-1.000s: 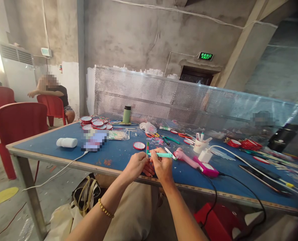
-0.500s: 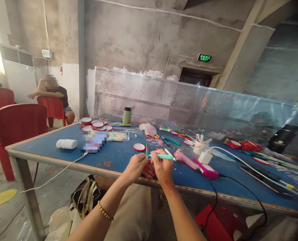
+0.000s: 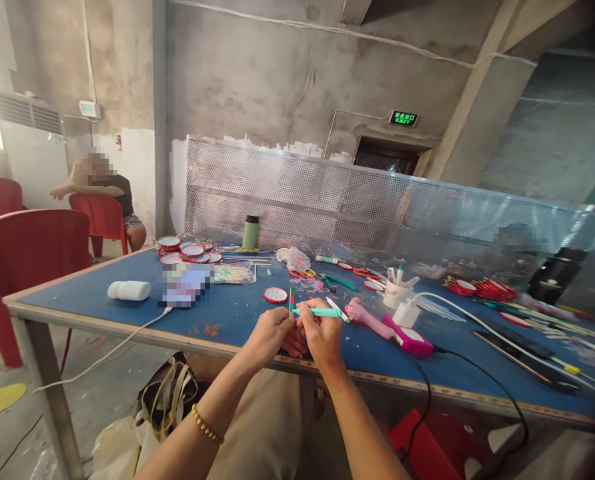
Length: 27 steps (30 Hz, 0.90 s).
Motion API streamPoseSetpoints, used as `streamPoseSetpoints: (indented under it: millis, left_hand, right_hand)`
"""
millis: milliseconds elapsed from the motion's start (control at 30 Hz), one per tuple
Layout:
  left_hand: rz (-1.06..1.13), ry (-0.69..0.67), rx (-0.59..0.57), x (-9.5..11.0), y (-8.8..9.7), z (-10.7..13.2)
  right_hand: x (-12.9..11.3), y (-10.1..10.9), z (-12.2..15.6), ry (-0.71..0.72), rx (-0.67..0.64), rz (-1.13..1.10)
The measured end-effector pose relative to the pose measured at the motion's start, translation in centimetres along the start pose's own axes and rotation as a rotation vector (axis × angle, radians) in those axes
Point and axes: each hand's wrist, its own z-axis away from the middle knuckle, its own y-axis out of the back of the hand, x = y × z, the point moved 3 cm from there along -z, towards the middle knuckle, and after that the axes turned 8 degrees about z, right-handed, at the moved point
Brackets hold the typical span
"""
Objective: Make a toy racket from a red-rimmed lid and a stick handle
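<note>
Pinches a striped stick (image 3: pixel 292 298) upright in the left hand (image 3: pixel 271 331), by the table (image 3: pixel 87 293) edge; grips a teal pen (image 3: pixel 322 312) in the right hand (image 3: pixel 323 337), pointing left, crosswise to the stick; cannot tell whether touching it.

Grey wall (image 3: pixel 247 73) behind red chairs (image 3: pixel 35 250)

Disc (image 3: pixel 275 295) left of strip (image 3: pixel 292 299), apparently behind

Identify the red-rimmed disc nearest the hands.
The lone red-rimmed white disc just beyond the left hand; other discs lie farther off, piled at left or spread toward the right.
</note>
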Motion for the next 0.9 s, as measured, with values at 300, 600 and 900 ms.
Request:
streamPoseSetpoints:
  millis: [300,600,900]
  left_hand:
    - [0.003,-0.001,0.005,0.20,-0.15,0.18]
    - [0.017,-0.005,0.008,0.13,-0.08,0.13]
    - [0.001,-0.011,0.008,0.29,-0.11,0.13]
  right_hand:
    - [-0.17,0.23,0.11,-0.044,0.038,-0.049]
    - [0.12,0.16,0.16,0.001,0.043,0.015]
    - [-0.06,0.17,0.11,0.035,0.029,0.059]
